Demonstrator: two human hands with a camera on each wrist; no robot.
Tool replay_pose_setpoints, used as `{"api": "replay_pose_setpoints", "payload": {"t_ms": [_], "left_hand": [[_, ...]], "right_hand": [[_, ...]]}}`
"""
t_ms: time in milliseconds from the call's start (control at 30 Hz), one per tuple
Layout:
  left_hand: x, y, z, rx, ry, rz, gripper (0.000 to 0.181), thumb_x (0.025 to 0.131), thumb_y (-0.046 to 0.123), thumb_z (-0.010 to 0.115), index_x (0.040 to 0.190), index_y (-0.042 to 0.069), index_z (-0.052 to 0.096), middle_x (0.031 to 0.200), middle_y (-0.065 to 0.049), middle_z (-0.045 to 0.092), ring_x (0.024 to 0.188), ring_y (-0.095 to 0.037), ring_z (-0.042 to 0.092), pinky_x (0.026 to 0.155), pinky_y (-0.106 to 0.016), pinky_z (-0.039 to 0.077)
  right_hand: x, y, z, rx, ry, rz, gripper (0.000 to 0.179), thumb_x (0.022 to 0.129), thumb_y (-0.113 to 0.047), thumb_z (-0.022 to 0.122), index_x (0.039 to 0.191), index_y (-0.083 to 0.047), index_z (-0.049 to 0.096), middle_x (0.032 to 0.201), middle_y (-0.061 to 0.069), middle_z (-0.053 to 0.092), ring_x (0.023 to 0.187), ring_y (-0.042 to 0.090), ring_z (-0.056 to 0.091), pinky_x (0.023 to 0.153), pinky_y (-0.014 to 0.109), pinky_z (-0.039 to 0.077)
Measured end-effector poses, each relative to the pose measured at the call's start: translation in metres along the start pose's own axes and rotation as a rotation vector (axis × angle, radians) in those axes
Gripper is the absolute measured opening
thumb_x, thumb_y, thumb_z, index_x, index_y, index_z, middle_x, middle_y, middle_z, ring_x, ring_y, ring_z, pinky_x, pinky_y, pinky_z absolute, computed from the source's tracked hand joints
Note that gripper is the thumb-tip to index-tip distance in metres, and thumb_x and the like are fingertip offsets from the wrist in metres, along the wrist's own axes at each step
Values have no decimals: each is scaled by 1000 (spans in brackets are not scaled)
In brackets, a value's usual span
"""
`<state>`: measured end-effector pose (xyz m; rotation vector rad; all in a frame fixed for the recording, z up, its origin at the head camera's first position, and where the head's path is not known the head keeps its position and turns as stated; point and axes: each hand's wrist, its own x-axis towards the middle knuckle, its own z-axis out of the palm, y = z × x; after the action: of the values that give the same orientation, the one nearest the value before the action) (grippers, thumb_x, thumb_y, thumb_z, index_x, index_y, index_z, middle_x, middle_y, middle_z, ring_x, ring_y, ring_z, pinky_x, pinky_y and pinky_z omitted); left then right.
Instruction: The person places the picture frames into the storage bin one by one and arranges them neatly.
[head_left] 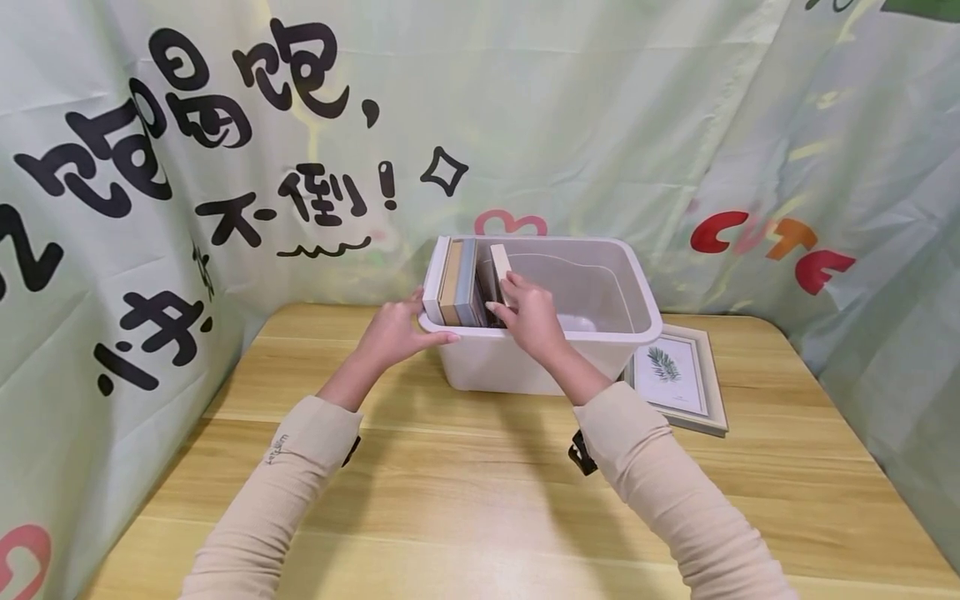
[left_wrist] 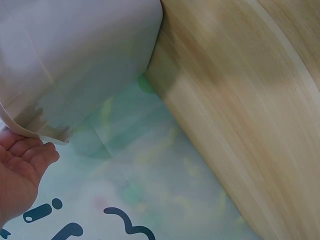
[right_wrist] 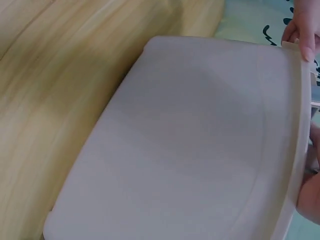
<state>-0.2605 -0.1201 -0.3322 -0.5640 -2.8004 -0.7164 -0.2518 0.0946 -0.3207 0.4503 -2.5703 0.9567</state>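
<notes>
A pale grey plastic storage bin (head_left: 525, 362) stands on the wooden table. At its left front corner my left hand (head_left: 393, 333) grips the rim, thumb along the front and fingers round the side; the left wrist view shows those fingers (left_wrist: 30, 152) bent under the rim. My right hand (head_left: 534, 317) reaches over the front rim and holds a cream-edged picture frame (head_left: 499, 262), which stands on edge inside. To its left, white (head_left: 437, 279), tan (head_left: 452, 283) and blue (head_left: 467, 283) frame-like pieces stand side by side. The right wrist view mostly shows the bin's outer wall (right_wrist: 190, 140).
Flat on the table at the bin's right lies a cream picture frame (head_left: 716, 392) with a leaf print, partly covered by the bin. A pale printed curtain (head_left: 585, 108) hangs behind and at both sides of the wooden table (head_left: 465, 500).
</notes>
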Motion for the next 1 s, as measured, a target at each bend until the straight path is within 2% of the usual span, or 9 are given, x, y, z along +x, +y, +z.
{"api": "replay_pose_setpoints", "payload": {"t_ms": [200, 300, 333, 467, 600, 767, 867, 1000], "left_hand": [[0, -2, 2, 4, 0, 7, 64, 69, 52, 75, 105, 0, 68, 134, -26, 46, 95, -36, 64, 74, -41, 51], [1, -2, 1, 4, -5, 0, 68, 69, 53, 74, 110, 0, 67, 134, -26, 46, 93, -35, 64, 73, -40, 51], [0, -2, 1, 6, -7, -3, 68, 69, 53, 74, 111, 0, 66, 134, -26, 46, 92, -35, 64, 73, -40, 51], [0, -2, 0, 8, -4, 2, 69, 69, 53, 74, 112, -1, 66, 134, -26, 46, 96, -37, 64, 76, -42, 51], [0, -2, 1, 5, 4, 13, 67, 70, 51, 75, 111, -1, 66, 134, -26, 47, 101, -38, 62, 79, -44, 51], [0, -2, 1, -6, 11, 7, 62, 69, 51, 75, 104, -1, 68, 133, -26, 47, 98, -38, 63, 74, -42, 51], [0, -2, 1, -7, 10, 5, 62, 69, 50, 75, 103, 0, 69, 134, -26, 46, 96, -37, 64, 73, -41, 51], [0, -2, 1, -8, 8, 7, 62, 69, 50, 75, 104, 0, 68, 134, -25, 46, 94, -37, 64, 72, -41, 51]], "right_hand": [[5, 2, -11, 37, -249, 13, 61, 83, -23, 70, 131, 6, 46, 144, 27, 34, 124, 39, 47, 106, 48, 35], [8, 0, -13, 24, -310, 11, 62, 82, -23, 70, 132, 5, 45, 145, 27, 32, 122, 39, 48, 105, 47, 36], [10, -2, -13, 17, -316, 12, 62, 82, -24, 71, 131, 5, 46, 145, 26, 33, 127, 39, 43, 104, 47, 37], [12, -8, -8, -12, -306, 30, 62, 81, -26, 71, 130, 4, 48, 144, 24, 36, 127, 39, 43, 103, 44, 39], [12, -13, -3, -12, -292, 76, 62, 81, -27, 71, 130, 2, 48, 144, 22, 37, 132, 37, 36, 103, 42, 40], [13, -18, 2, -21, -241, 80, 61, 79, -27, 72, 128, 2, 50, 141, 23, 42, 129, 36, 41, 102, 41, 42], [13, -21, 5, -42, -209, 62, 57, 79, -27, 72, 125, 2, 55, 138, 24, 45, 117, 36, 53, 96, 39, 46], [13, -23, 8, -79, -187, 32, 42, 80, -28, 71, 108, 2, 65, 133, 23, 51, 94, 35, 62, 85, 38, 50]]}}
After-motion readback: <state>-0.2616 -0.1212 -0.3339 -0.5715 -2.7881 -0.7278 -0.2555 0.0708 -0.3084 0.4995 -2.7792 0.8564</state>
